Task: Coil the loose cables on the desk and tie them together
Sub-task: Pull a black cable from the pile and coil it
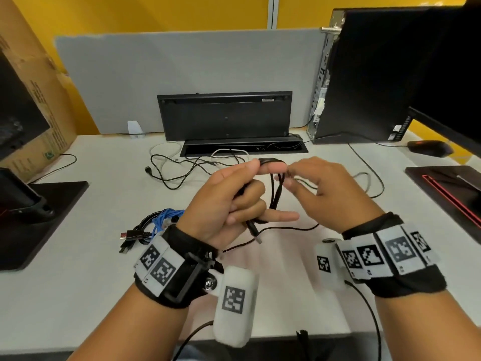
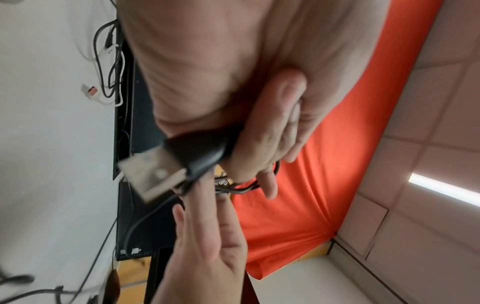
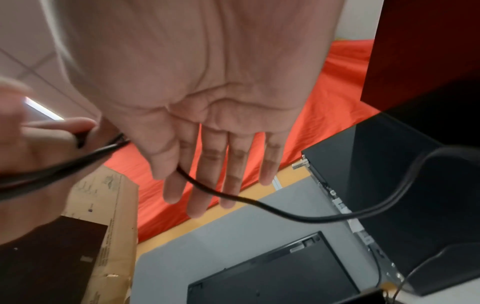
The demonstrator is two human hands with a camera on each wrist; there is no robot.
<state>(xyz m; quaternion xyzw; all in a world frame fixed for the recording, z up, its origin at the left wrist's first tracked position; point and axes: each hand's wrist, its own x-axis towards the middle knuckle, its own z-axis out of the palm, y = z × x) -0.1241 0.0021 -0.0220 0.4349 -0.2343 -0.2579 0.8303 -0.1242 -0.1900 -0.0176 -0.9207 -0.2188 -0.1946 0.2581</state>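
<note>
The scene is evenly and brightly lit from overhead; only soft shadows are cast on the tabletop (image 1: 78,295). Straight edges are bowed by wide-angle distortion. Both wrist views are smeared by motion blur, and close objects are left unfocused.

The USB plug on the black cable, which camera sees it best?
The left wrist view: the USB plug fills the middle, silver tip facing the camera, below the left hand. In the head view it is a tiny tip. The right wrist view does not show it.

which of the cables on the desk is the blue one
The blue cable, bundled with black cables just left of the left hand. The loose cables farther back are black and white.
</note>
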